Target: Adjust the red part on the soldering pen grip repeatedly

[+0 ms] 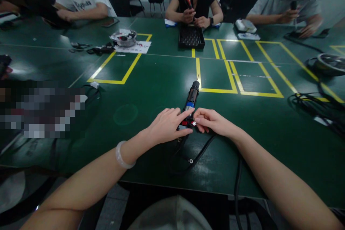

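Observation:
A black electric screwdriver (192,95) with a blue band lies on the green table, its thin bit pointing away from me. Across its rear part reaches my left hand (164,125), index finger and thumb stretched out and apart, the index finger lying over the body. Red and silver parts show between them. From the right, my right hand (208,120) is closed in a pinch beside the rear of the tool, next to a small shiny piece (194,123). What its fingertips hold is too small to make out. A black cable (202,151) loops on the table below my hands.
Yellow tape (218,90) marks rectangles on the table. Opposite, a person's hands (195,18) hold a red-handled tool behind a black tray (191,38). A round container (124,38) stands left on white paper. Coiled cables (309,106) lie right. Other people sit left and right.

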The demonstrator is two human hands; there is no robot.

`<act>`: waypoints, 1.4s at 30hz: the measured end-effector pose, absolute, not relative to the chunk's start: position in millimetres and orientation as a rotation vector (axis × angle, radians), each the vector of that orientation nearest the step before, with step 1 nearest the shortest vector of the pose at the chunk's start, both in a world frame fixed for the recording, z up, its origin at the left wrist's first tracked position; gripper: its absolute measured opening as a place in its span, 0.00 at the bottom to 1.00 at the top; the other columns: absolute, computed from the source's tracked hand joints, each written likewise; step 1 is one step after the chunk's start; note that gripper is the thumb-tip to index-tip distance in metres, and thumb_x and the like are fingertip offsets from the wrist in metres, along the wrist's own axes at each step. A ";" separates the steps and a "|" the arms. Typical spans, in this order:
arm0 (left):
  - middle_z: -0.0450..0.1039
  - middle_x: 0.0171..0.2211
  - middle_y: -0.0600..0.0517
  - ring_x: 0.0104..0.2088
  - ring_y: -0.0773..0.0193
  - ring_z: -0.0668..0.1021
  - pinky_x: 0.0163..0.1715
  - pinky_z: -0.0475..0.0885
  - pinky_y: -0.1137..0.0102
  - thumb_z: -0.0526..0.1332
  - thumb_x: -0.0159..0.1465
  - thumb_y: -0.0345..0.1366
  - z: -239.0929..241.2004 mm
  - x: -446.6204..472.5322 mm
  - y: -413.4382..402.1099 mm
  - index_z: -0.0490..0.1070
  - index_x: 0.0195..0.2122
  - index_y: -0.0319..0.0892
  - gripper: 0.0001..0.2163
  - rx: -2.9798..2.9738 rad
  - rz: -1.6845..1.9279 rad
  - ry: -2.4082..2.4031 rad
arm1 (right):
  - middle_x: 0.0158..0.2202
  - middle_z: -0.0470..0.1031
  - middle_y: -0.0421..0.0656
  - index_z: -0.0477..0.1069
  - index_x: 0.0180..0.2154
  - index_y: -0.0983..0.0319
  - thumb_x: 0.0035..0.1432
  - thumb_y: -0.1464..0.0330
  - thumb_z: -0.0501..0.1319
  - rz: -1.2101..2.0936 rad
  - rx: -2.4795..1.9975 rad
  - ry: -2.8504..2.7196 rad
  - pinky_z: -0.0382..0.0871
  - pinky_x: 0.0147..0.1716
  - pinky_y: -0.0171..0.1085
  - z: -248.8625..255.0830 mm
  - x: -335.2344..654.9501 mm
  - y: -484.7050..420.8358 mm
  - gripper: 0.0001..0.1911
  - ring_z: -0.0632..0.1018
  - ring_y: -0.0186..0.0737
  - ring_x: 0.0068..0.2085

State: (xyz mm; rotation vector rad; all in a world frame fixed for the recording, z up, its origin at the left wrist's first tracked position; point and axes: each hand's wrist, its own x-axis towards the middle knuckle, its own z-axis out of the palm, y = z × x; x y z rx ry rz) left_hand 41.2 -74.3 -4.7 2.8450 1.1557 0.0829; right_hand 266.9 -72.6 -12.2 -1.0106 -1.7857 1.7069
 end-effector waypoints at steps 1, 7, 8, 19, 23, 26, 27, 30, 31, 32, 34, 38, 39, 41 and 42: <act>0.68 0.41 0.47 0.40 0.57 0.72 0.40 0.65 0.64 0.45 0.68 0.59 -4.8 41.1 -74.2 0.49 0.70 0.44 0.34 2.844 0.086 1.154 | 0.21 0.69 0.35 0.63 0.34 0.62 0.64 0.56 0.58 1.717 -1.010 -1.768 0.60 0.20 0.29 -13.1 267.2 -72.2 0.16 0.70 0.30 0.22; 0.68 0.41 0.47 0.41 0.57 0.72 0.41 0.65 0.64 0.46 0.68 0.58 -4.8 40.1 -73.8 0.49 0.70 0.45 0.33 2.829 0.103 1.139 | 0.22 0.72 0.36 0.64 0.34 0.63 0.63 0.58 0.60 1.760 -0.999 -1.701 0.61 0.19 0.28 -17.5 269.3 -70.6 0.14 0.71 0.29 0.22; 0.68 0.41 0.47 0.40 0.57 0.72 0.41 0.65 0.64 0.46 0.68 0.58 -4.7 39.9 -73.7 0.50 0.70 0.45 0.33 2.824 0.100 1.141 | 0.23 0.72 0.37 0.64 0.35 0.63 0.63 0.58 0.60 1.772 -0.993 -1.691 0.62 0.19 0.28 -17.6 269.6 -70.3 0.14 0.72 0.29 0.23; 0.68 0.41 0.47 0.40 0.58 0.72 0.41 0.65 0.65 0.45 0.68 0.58 -4.6 39.0 -73.2 0.50 0.69 0.45 0.33 2.806 0.095 1.140 | 0.29 0.72 0.38 0.68 0.39 0.64 0.58 0.63 0.66 1.865 -0.924 -1.663 0.66 0.21 0.27 -12.1 273.2 -69.1 0.14 0.73 0.29 0.27; 0.68 0.40 0.47 0.40 0.58 0.72 0.40 0.65 0.65 0.45 0.68 0.58 -4.9 39.4 -73.5 0.50 0.69 0.45 0.33 2.811 0.092 1.147 | 0.31 0.72 0.39 0.68 0.41 0.64 0.57 0.64 0.67 1.861 -0.895 -1.681 0.67 0.23 0.27 -14.3 275.3 -68.5 0.14 0.73 0.29 0.28; 0.68 0.40 0.48 0.39 0.57 0.72 0.40 0.65 0.65 0.46 0.68 0.58 -4.6 39.4 -73.4 0.50 0.69 0.45 0.33 2.815 0.093 1.148 | 0.32 0.71 0.39 0.68 0.41 0.64 0.56 0.64 0.68 1.862 -0.856 -1.695 0.67 0.23 0.27 -16.9 276.6 -67.7 0.15 0.72 0.30 0.29; 0.68 0.40 0.48 0.39 0.57 0.72 0.40 0.65 0.65 0.46 0.68 0.58 -4.5 39.3 -73.3 0.50 0.69 0.45 0.33 2.815 0.094 1.148 | 0.32 0.71 0.39 0.68 0.41 0.64 0.55 0.64 0.68 1.864 -0.846 -1.702 0.67 0.23 0.27 -17.3 276.9 -67.5 0.15 0.72 0.30 0.30; 0.68 0.40 0.48 0.39 0.58 0.72 0.39 0.65 0.65 0.46 0.68 0.58 -4.5 39.2 -73.2 0.50 0.69 0.45 0.33 2.815 0.097 1.144 | 0.32 0.70 0.39 0.69 0.39 0.64 0.56 0.64 0.68 1.858 -0.849 -1.740 0.68 0.24 0.28 -15.9 277.5 -67.6 0.13 0.72 0.30 0.31; 0.68 0.40 0.48 0.39 0.58 0.72 0.39 0.65 0.65 0.46 0.68 0.58 -4.7 39.2 -73.3 0.50 0.69 0.45 0.33 2.815 0.097 1.146 | 0.32 0.70 0.40 0.69 0.39 0.64 0.57 0.64 0.67 1.849 -0.857 -1.763 0.68 0.25 0.28 -14.8 277.5 -67.9 0.13 0.71 0.30 0.31; 0.68 0.40 0.48 0.39 0.58 0.72 0.39 0.65 0.65 0.46 0.68 0.57 -4.9 39.3 -73.3 0.50 0.69 0.46 0.33 2.816 0.096 1.147 | 0.32 0.70 0.40 0.69 0.38 0.64 0.58 0.64 0.66 1.835 -0.867 -1.793 0.68 0.25 0.28 -13.5 277.5 -68.3 0.12 0.71 0.30 0.30; 0.68 0.40 0.47 0.39 0.57 0.72 0.39 0.65 0.65 0.46 0.68 0.57 -5.3 39.4 -73.5 0.49 0.70 0.46 0.33 2.819 0.092 1.152 | 0.32 0.70 0.40 0.69 0.38 0.64 0.60 0.64 0.64 1.802 -0.881 -1.864 0.68 0.25 0.29 -11.1 277.2 -69.3 0.11 0.70 0.30 0.30; 0.68 0.40 0.47 0.39 0.57 0.72 0.39 0.65 0.65 0.46 0.68 0.57 -4.6 39.7 -74.0 0.49 0.70 0.46 0.33 2.815 0.084 1.157 | 0.34 0.70 0.40 0.66 0.41 0.63 0.60 0.65 0.64 1.702 -0.890 -1.960 0.67 0.26 0.30 -9.6 276.3 -70.9 0.11 0.71 0.31 0.30; 0.68 0.40 0.47 0.39 0.57 0.72 0.39 0.65 0.65 0.47 0.68 0.56 -4.3 39.8 -74.1 0.49 0.70 0.46 0.33 2.814 0.082 1.159 | 0.34 0.71 0.40 0.65 0.42 0.62 0.60 0.65 0.64 1.663 -0.895 -1.985 0.67 0.28 0.30 -9.7 276.0 -71.2 0.11 0.71 0.31 0.31; 0.68 0.40 0.48 0.39 0.57 0.72 0.39 0.65 0.65 0.47 0.68 0.56 -3.9 39.8 -74.1 0.49 0.70 0.46 0.33 2.816 0.081 1.158 | 0.34 0.72 0.40 0.64 0.42 0.62 0.59 0.67 0.63 1.557 -0.933 -2.060 0.67 0.30 0.31 -9.5 275.5 -71.5 0.11 0.72 0.32 0.31; 0.68 0.40 0.48 0.39 0.57 0.72 0.39 0.65 0.65 0.47 0.68 0.56 -3.9 39.8 -74.1 0.49 0.70 0.46 0.33 2.818 0.084 1.156 | 0.34 0.73 0.40 0.64 0.41 0.62 0.59 0.67 0.63 1.497 -0.964 -2.110 0.66 0.29 0.31 -9.1 275.1 -71.6 0.11 0.72 0.32 0.31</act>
